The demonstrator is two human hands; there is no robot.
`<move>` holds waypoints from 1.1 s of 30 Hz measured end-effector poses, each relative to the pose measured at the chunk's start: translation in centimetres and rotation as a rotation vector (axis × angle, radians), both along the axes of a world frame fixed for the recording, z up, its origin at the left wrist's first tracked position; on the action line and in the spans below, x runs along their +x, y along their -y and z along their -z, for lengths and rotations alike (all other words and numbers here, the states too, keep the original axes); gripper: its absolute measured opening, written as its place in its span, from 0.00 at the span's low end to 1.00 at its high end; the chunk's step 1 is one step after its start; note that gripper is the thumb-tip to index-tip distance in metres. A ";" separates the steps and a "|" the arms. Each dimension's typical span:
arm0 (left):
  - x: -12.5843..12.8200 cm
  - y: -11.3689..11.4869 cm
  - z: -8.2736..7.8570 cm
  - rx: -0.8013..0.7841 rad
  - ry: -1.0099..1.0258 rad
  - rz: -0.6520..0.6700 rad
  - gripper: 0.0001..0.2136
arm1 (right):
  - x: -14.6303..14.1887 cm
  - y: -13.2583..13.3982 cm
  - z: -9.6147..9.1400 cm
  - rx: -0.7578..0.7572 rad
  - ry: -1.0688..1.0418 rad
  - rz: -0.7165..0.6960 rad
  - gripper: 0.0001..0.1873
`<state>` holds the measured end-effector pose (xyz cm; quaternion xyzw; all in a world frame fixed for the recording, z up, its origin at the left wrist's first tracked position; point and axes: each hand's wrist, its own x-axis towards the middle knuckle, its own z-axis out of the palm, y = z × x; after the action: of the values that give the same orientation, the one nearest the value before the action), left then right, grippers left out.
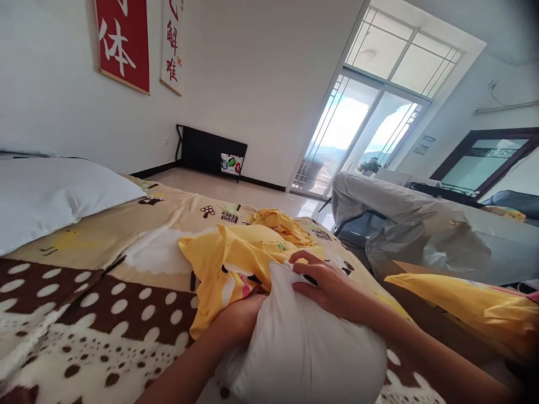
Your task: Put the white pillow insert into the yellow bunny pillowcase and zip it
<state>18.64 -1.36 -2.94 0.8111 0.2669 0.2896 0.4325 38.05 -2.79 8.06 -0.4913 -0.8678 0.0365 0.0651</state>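
Note:
A white pillow (303, 342) lies on the bed in front of me, its far end tucked into a yellow patterned pillowcase (227, 252). My right hand (328, 283) rests on top of the pillow, fingers curled over its end at the pillowcase's edge. My left hand (240, 317) is pushed in between the pillow and the yellow cloth; its fingers are hidden. More crumpled yellow fabric (284, 221) lies just beyond.
The bed carries a beige and brown spotted blanket (105, 303). A second white pillow (50, 193) lies at the left. A yellow cushion (475, 306) and a grey covered sofa (421, 224) stand right of the bed. A glass balcony door (353, 134) is behind.

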 end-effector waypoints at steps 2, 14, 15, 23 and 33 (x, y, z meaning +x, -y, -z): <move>0.4 0.6 -1.0 0.096 -0.074 0.085 0.11 | 0.7 1.6 0.3 -0.012 0.016 0.027 0.13; -3.1 -1.1 -3.4 0.585 -0.359 -0.239 0.10 | 0.6 7.2 2.0 -0.175 0.218 0.173 0.15; -2.9 -1.2 -3.3 0.627 -0.408 -0.270 0.10 | 0.3 6.9 2.1 -0.176 0.232 0.150 0.16; 0.1 1.5 -4.0 0.877 -0.560 -0.327 0.07 | -1.1 3.7 2.5 -0.187 0.260 0.021 0.12; 0.8 0.6 -2.2 0.740 -0.681 -0.424 0.05 | -1.0 2.8 2.2 -0.205 0.204 0.023 0.15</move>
<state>19.43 -1.94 -0.77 0.8854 0.4301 0.1658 -0.0605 37.07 -5.63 5.82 -0.5064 -0.8559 0.0742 -0.0737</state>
